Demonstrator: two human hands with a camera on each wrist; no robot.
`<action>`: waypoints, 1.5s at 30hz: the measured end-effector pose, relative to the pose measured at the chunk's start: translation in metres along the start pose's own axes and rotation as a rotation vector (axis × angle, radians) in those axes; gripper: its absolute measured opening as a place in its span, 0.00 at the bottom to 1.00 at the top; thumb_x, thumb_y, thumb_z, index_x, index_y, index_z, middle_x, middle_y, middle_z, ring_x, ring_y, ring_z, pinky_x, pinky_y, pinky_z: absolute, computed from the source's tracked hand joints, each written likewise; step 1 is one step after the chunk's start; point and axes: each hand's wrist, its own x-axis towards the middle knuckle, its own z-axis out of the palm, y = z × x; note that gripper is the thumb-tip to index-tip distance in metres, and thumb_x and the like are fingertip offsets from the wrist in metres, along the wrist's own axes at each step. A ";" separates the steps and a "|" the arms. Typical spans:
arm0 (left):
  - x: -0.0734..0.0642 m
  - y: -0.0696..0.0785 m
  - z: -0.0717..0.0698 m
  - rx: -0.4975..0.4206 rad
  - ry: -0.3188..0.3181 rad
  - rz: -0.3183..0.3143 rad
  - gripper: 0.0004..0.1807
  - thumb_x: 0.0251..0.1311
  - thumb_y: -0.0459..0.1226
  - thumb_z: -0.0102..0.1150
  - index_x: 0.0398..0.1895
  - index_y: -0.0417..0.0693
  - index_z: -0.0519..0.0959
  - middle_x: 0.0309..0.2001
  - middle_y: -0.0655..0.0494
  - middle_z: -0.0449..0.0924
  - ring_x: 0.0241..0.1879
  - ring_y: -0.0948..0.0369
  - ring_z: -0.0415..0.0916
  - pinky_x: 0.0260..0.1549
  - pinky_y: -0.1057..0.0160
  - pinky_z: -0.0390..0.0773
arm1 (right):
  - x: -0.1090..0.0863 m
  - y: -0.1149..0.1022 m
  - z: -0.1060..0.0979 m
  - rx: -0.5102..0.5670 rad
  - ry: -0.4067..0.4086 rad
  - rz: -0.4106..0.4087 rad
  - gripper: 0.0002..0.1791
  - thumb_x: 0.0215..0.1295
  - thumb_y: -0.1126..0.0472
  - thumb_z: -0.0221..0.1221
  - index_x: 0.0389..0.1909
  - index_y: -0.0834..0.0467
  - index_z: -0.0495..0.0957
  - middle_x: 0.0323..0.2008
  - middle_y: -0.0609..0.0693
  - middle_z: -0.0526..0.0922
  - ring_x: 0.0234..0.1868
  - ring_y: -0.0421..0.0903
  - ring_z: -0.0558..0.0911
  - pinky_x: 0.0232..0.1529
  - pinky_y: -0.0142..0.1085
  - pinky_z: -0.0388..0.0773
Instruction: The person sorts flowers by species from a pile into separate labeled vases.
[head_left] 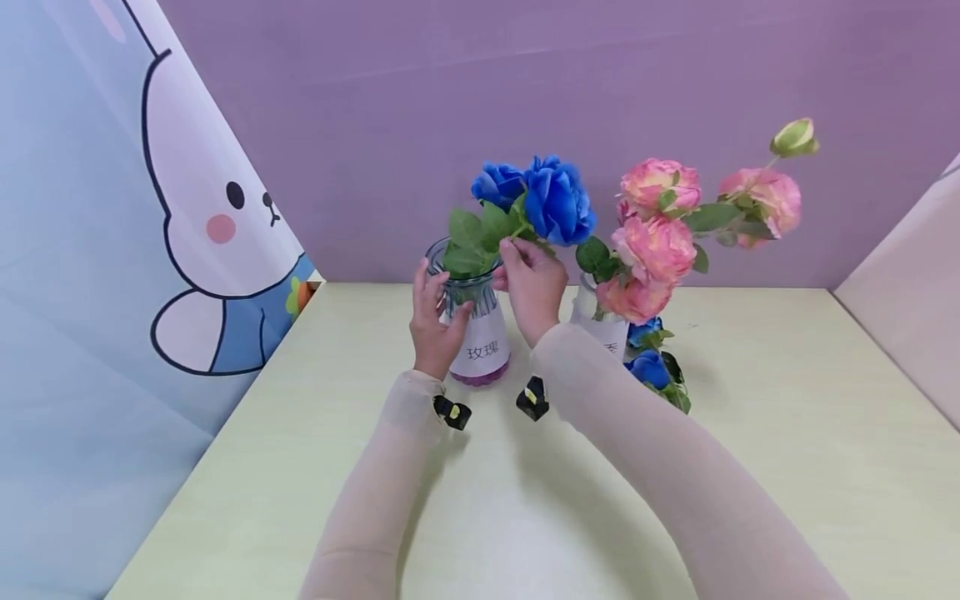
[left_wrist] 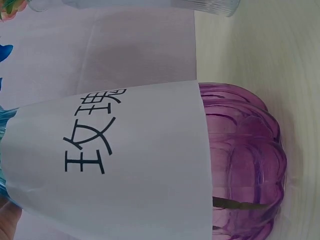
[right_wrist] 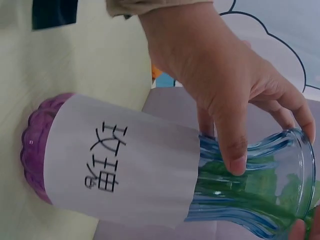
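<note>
A glass vase (head_left: 481, 377), blue at the neck and purple at the base, stands upright with a white paper label (right_wrist: 120, 160) around it. My left hand (head_left: 437, 325) holds its neck, the thumb on the near side and fingers at the rim in the right wrist view. Above the rim, my right hand (head_left: 534, 287) pinches the stem of a blue rose (head_left: 557, 200); the pinched part is hidden by the fingers. Another blue rose (head_left: 498, 183) is just behind it. Green leaves (head_left: 476, 237) spread over the vase mouth, and a stem (left_wrist: 235, 203) shows inside the purple base.
Right of the labelled vase, a second vase (head_left: 587, 304) holds pink flowers (head_left: 654, 248) that lean right, partly hidden by my right sleeve. More blue roses (head_left: 649, 368) lie on the table (head_left: 787, 433) beside it. A purple backdrop (head_left: 450, 83) stands behind.
</note>
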 end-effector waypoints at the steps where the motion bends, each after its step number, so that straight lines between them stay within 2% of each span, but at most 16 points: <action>1: 0.000 0.000 0.001 -0.001 0.002 -0.006 0.26 0.55 0.27 0.63 0.56 0.43 0.65 0.69 0.33 0.54 0.54 0.38 0.73 0.48 0.49 0.80 | 0.000 0.000 0.000 0.033 0.017 0.005 0.17 0.69 0.54 0.56 0.47 0.63 0.79 0.27 0.52 0.80 0.26 0.42 0.81 0.37 0.31 0.84; 4: -0.001 0.002 0.003 -0.008 0.005 -0.023 0.26 0.55 0.27 0.64 0.56 0.43 0.66 0.70 0.35 0.54 0.54 0.38 0.73 0.49 0.49 0.79 | 0.002 0.002 -0.001 0.077 0.046 0.016 0.15 0.66 0.57 0.60 0.47 0.64 0.80 0.26 0.53 0.80 0.26 0.43 0.81 0.36 0.34 0.84; 7: -0.002 0.003 0.007 -0.021 -0.007 -0.036 0.26 0.56 0.27 0.63 0.57 0.44 0.65 0.70 0.35 0.53 0.56 0.39 0.72 0.50 0.50 0.79 | 0.003 0.005 -0.004 0.027 0.047 0.038 0.12 0.65 0.58 0.61 0.41 0.64 0.82 0.26 0.57 0.81 0.26 0.49 0.82 0.34 0.34 0.84; 9: -0.004 0.004 0.009 -0.025 -0.016 -0.039 0.26 0.57 0.27 0.63 0.57 0.44 0.65 0.70 0.35 0.53 0.56 0.39 0.72 0.51 0.51 0.79 | 0.004 0.007 -0.005 -0.023 0.032 0.058 0.12 0.64 0.59 0.61 0.41 0.64 0.83 0.25 0.57 0.81 0.25 0.50 0.82 0.32 0.33 0.84; 12: -0.005 0.004 0.010 -0.024 -0.010 -0.036 0.26 0.56 0.27 0.63 0.57 0.44 0.65 0.70 0.35 0.54 0.56 0.39 0.72 0.50 0.51 0.79 | 0.004 0.010 -0.006 -0.070 -0.019 0.084 0.13 0.64 0.59 0.61 0.44 0.64 0.83 0.23 0.54 0.80 0.21 0.45 0.80 0.29 0.30 0.83; 15: -0.004 0.002 0.009 -0.025 0.010 -0.028 0.26 0.55 0.27 0.64 0.56 0.41 0.66 0.69 0.35 0.55 0.54 0.40 0.73 0.49 0.50 0.80 | 0.003 0.015 -0.005 -0.059 -0.088 0.079 0.16 0.65 0.59 0.61 0.48 0.64 0.82 0.22 0.51 0.79 0.19 0.39 0.78 0.28 0.30 0.83; 19: -0.003 0.001 0.007 -0.014 0.011 -0.010 0.25 0.55 0.27 0.64 0.55 0.38 0.66 0.69 0.34 0.55 0.54 0.39 0.74 0.48 0.49 0.80 | 0.001 0.024 -0.012 -0.040 -0.187 0.041 0.20 0.66 0.61 0.59 0.57 0.61 0.76 0.29 0.54 0.82 0.22 0.39 0.79 0.32 0.30 0.83; 22: -0.003 0.001 0.008 -0.014 0.006 -0.007 0.26 0.55 0.27 0.64 0.56 0.40 0.66 0.69 0.34 0.55 0.53 0.39 0.74 0.47 0.49 0.81 | -0.004 0.032 -0.027 -0.111 -0.271 0.015 0.22 0.66 0.63 0.59 0.61 0.60 0.73 0.36 0.59 0.85 0.24 0.43 0.81 0.32 0.30 0.82; 24: -0.004 0.002 0.009 -0.024 0.005 -0.012 0.26 0.56 0.28 0.64 0.56 0.41 0.66 0.69 0.34 0.54 0.53 0.39 0.74 0.48 0.50 0.81 | -0.008 0.038 -0.042 -0.201 -0.346 0.006 0.21 0.66 0.65 0.58 0.60 0.61 0.74 0.39 0.61 0.84 0.27 0.49 0.83 0.33 0.31 0.82; 27: -0.004 0.003 0.009 -0.033 -0.003 -0.025 0.26 0.56 0.28 0.64 0.57 0.43 0.65 0.70 0.35 0.54 0.54 0.40 0.73 0.49 0.51 0.80 | -0.011 0.048 -0.073 -0.368 -0.519 -0.013 0.19 0.67 0.64 0.57 0.57 0.64 0.76 0.43 0.60 0.84 0.33 0.53 0.84 0.39 0.37 0.83; 30: -0.003 0.005 0.009 -0.033 -0.006 -0.031 0.26 0.56 0.28 0.64 0.57 0.42 0.66 0.70 0.34 0.54 0.54 0.40 0.73 0.50 0.51 0.79 | -0.011 0.061 -0.112 -0.502 -0.709 -0.036 0.18 0.68 0.61 0.56 0.55 0.66 0.76 0.46 0.60 0.83 0.39 0.52 0.84 0.47 0.45 0.82; 32: -0.002 0.005 0.008 -0.025 -0.003 -0.028 0.25 0.56 0.28 0.64 0.56 0.41 0.66 0.70 0.34 0.54 0.54 0.40 0.73 0.50 0.51 0.80 | -0.010 0.069 -0.139 -0.558 -0.781 -0.027 0.20 0.68 0.59 0.57 0.55 0.67 0.76 0.48 0.61 0.82 0.42 0.51 0.83 0.48 0.44 0.81; 35: -0.001 0.005 0.006 -0.018 0.009 -0.019 0.25 0.56 0.28 0.64 0.56 0.40 0.66 0.69 0.33 0.54 0.54 0.40 0.74 0.49 0.50 0.80 | -0.010 0.081 -0.177 -0.584 -0.798 0.009 0.20 0.67 0.59 0.59 0.53 0.70 0.76 0.47 0.63 0.82 0.41 0.52 0.83 0.44 0.42 0.83; 39: 0.000 0.003 0.006 -0.014 0.014 -0.005 0.25 0.56 0.28 0.64 0.56 0.39 0.66 0.69 0.32 0.55 0.54 0.40 0.74 0.50 0.51 0.80 | -0.011 0.093 -0.220 -0.536 -0.726 0.144 0.20 0.67 0.60 0.58 0.51 0.74 0.75 0.39 0.61 0.83 0.35 0.50 0.82 0.38 0.39 0.84; 41: 0.000 0.001 0.006 -0.014 0.011 -0.004 0.25 0.56 0.28 0.64 0.56 0.39 0.66 0.69 0.32 0.54 0.55 0.40 0.73 0.50 0.51 0.79 | -0.012 0.096 -0.237 -0.530 -0.682 0.208 0.21 0.67 0.60 0.58 0.51 0.74 0.75 0.37 0.59 0.84 0.35 0.48 0.82 0.38 0.40 0.84; 45: -0.001 -0.001 0.003 -0.015 0.013 -0.005 0.26 0.55 0.28 0.64 0.56 0.39 0.67 0.69 0.32 0.55 0.54 0.39 0.73 0.50 0.50 0.79 | -0.015 0.101 -0.261 -0.561 -0.650 0.306 0.24 0.67 0.57 0.58 0.54 0.73 0.73 0.42 0.59 0.84 0.38 0.49 0.82 0.39 0.44 0.84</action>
